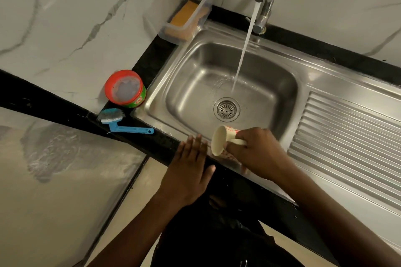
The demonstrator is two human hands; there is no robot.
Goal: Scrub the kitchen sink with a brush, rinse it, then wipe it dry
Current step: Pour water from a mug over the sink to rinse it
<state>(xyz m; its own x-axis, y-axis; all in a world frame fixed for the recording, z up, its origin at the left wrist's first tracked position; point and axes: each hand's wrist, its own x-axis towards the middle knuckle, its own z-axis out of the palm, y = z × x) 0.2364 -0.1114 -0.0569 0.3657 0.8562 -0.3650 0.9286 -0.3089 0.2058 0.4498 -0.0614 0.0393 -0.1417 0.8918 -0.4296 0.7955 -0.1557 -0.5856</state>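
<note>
Marble walls meet a black desk holding the steel sink, where the tap runs water beside the drain, likely for rinsing. The right hand grips a cup by its handle, tipped over the near rim, probably to pour. The left hand lies flat on the desk edge, seemingly for support. The brush lies at left, near the soap tub.

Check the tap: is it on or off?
On. A steady stream of water falls from the tap and splashes on the floor of the sink just behind the drain.
</note>
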